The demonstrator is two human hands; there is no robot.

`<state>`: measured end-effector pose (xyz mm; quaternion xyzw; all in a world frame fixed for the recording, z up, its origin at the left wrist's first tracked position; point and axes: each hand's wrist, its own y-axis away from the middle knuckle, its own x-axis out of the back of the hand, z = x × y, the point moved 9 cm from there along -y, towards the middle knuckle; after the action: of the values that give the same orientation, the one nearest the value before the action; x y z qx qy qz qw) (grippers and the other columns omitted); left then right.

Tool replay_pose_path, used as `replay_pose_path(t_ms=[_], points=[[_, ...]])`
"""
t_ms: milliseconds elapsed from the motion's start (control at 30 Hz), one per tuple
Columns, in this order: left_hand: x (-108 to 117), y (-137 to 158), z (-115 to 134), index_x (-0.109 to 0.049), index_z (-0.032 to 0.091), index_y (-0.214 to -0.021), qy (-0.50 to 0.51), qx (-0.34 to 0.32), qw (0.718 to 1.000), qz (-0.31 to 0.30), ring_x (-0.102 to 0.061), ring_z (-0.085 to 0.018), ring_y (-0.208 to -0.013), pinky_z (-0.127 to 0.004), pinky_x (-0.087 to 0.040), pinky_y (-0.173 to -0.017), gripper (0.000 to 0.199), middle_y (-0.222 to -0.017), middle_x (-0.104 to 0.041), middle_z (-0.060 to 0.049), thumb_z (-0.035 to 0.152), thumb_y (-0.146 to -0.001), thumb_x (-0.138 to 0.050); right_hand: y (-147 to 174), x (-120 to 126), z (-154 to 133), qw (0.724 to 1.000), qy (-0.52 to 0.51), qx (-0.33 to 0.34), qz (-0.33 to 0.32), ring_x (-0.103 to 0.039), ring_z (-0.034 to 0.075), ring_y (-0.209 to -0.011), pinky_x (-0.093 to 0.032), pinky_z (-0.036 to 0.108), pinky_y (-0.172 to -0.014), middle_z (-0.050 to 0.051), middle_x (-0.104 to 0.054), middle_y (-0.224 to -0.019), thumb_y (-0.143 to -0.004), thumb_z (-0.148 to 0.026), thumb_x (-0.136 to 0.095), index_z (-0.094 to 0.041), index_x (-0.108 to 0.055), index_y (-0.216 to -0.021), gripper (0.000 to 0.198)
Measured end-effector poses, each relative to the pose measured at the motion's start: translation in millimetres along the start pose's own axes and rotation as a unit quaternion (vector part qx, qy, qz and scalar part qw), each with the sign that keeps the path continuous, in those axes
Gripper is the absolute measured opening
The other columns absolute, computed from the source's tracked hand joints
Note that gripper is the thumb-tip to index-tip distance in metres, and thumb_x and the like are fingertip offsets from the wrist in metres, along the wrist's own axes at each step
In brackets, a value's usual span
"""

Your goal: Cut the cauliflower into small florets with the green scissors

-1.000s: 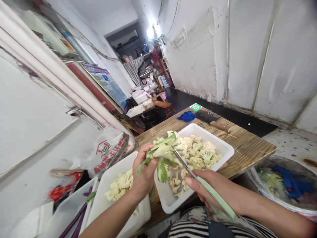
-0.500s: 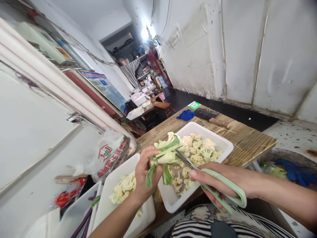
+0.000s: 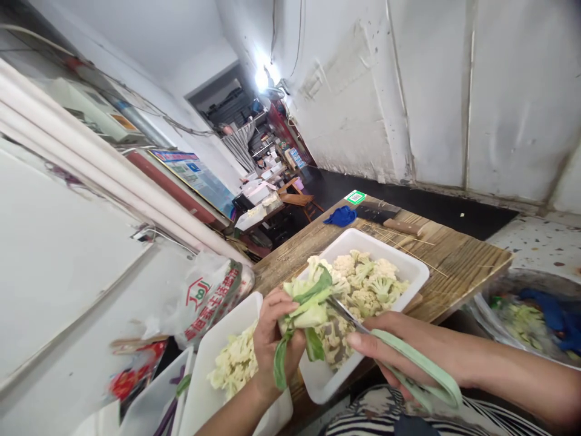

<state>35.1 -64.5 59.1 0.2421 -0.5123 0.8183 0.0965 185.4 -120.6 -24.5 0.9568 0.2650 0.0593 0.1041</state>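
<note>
My left hand (image 3: pixel 278 336) is closed around a piece of cauliflower (image 3: pixel 313 303) with its thick stem and green leaves. In my right hand (image 3: pixel 399 345) are scissors with pale green handles (image 3: pixel 422 363); their metal blades reach to the stem of the cauliflower. Below and beyond both hands lies a white tub (image 3: pixel 420 275) holding many cut florets (image 3: pixel 365 300). Nearer my left forearm, a second white tub (image 3: pixel 200 378) contains more florets (image 3: pixel 236 363), partly hidden by the arm.
On the wooden table (image 3: pixel 472 260) lie a cleaver (image 3: pixel 390 221), a blue cloth (image 3: pixel 340 215), thin sticks and a green code card (image 3: pixel 355 197). A lined waste bin (image 3: pixel 485 315) stands right. A printed plastic bag (image 3: pixel 211 297) and a tub with purple stalks (image 3: pixel 170 418) are left.
The view has shifted slightly, so the table and tubs sit a little lower. Both hands keep their hold, and the scissor blades look closer together at the stem.
</note>
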Motion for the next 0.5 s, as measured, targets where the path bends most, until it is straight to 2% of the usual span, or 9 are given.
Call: replay_pose_path(t_ms=[67, 267, 367, 500], points=[[-3, 3, 7, -0.057, 0.023, -0.101, -0.004, -0.022, 1.000, -0.008, -0.054, -0.018, -0.092, -0.041, -0.045, -0.092, 0.029, -0.096, -0.054, -0.003, 0.011, -0.075, -0.061, 0, 1, 2, 1.000, 0.000, 0.005, -0.004, -0.047, 0.009, -0.044, -0.039, 0.020, -0.043, -0.004, -0.049, -0.055, -0.088, -0.069, -0.044, -0.019, -0.047, -0.073, 0.052], [-8, 7, 19, -0.057, 0.024, -0.097, -0.043, -0.053, 0.997, -0.020, -0.056, -0.020, -0.089, -0.049, -0.042, -0.097, 0.023, -0.091, -0.056, -0.003, 0.022, -0.076, -0.065, -1, 16, -4, 0.988, 0.111, 0.071, 0.076, -0.041, 0.010, -0.050, -0.032, 0.020, -0.044, -0.004, -0.044, -0.053, -0.086, -0.059, -0.057, -0.018, -0.048, -0.064, 0.047], [-9, 7, 19, -0.058, 0.025, -0.097, -0.050, -0.058, 0.997, -0.030, -0.057, -0.020, -0.087, -0.050, -0.041, -0.098, 0.022, -0.091, -0.057, -0.003, 0.025, -0.077, -0.065, -3, 14, 0, 0.988, 0.110, 0.066, 0.082, -0.038, 0.009, -0.048, -0.025, 0.019, -0.040, -0.004, -0.042, -0.052, -0.087, -0.057, -0.055, -0.019, -0.045, -0.061, 0.047], [-7, 8, 13, -0.057, 0.025, -0.096, -0.045, -0.045, 0.998, -0.020, -0.057, -0.019, -0.089, -0.050, -0.040, -0.099, 0.025, -0.093, -0.056, -0.003, 0.017, -0.074, -0.064, -6, 16, 9, 0.986, 0.119, 0.047, 0.103, -0.033, 0.008, -0.046, -0.021, 0.020, -0.039, -0.005, -0.039, -0.051, -0.088, -0.052, -0.054, -0.018, -0.045, -0.060, 0.044]])
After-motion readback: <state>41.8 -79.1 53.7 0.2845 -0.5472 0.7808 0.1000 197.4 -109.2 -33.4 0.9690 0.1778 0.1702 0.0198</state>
